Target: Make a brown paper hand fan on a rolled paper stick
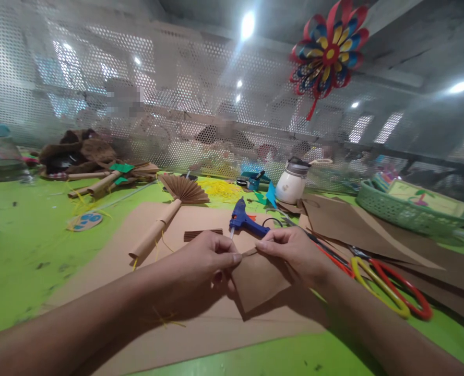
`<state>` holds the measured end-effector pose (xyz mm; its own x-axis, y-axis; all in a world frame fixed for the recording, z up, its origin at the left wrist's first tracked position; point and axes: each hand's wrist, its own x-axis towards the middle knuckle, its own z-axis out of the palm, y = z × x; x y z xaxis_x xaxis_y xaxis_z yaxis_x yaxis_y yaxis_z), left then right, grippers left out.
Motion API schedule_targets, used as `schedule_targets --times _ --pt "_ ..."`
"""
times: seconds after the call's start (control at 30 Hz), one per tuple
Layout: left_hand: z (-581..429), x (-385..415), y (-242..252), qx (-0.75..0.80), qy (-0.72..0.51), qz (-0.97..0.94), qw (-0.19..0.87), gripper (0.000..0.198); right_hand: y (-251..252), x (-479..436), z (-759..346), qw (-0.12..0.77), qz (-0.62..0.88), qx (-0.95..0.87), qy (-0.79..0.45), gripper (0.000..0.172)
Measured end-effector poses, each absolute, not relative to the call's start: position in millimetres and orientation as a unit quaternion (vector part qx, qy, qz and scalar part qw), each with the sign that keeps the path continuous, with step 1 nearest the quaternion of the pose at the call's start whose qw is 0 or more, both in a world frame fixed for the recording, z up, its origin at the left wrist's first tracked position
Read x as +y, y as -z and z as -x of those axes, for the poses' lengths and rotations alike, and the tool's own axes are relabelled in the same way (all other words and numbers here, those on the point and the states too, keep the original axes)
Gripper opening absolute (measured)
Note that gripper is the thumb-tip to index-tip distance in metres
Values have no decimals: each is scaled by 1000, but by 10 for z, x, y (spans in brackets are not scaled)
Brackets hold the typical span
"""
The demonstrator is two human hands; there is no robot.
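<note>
Between my two hands is a piece of brown paper (260, 284), its top edge pinched by both. My left hand (212, 256) is closed on the upper left corner, thumb on top. My right hand (294, 249) grips the upper right part between thumb and fingers. Just beyond them lies a blue glue gun (249, 219). A pleated strip of brown paper (202, 234) rests behind my left hand. Farther left, a pleated paper fan (185, 189) sits at the end of a rolled paper tube (155, 232). All this lies over a large tan sheet (110, 292).
Scissors with red and yellow handles (392, 287) lie right, by stacked brown sheets (349, 230). A white jar (292, 183), yellow shreds (219, 189) and a green basket (404, 209) stand at the back. More paper tubes (106, 183) lie left. A paper flower (329, 52) hangs above.
</note>
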<state>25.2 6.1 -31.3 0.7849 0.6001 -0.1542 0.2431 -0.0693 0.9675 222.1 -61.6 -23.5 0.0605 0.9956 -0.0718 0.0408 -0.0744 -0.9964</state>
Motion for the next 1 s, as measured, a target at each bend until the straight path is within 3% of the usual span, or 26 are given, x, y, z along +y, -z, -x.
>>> schedule_targets --times 0.23,0.57,0.8,1.0 --pt "-248 37 241 290 -128 -689 652 26 251 -576 -2255 484 528 -499 -487 36" --pt "-245 60 182 299 -139 -748 576 17 252 -563 -2375 422 519 -576 -469 46" --pt "-300 2 279 308 -166 -745 568 24 297 -670 -2070 439 537 -522 -497 27" --pt "-276 13 234 294 -144 -811 484 24 340 -702 -2003 457 521 -506 -513 22"
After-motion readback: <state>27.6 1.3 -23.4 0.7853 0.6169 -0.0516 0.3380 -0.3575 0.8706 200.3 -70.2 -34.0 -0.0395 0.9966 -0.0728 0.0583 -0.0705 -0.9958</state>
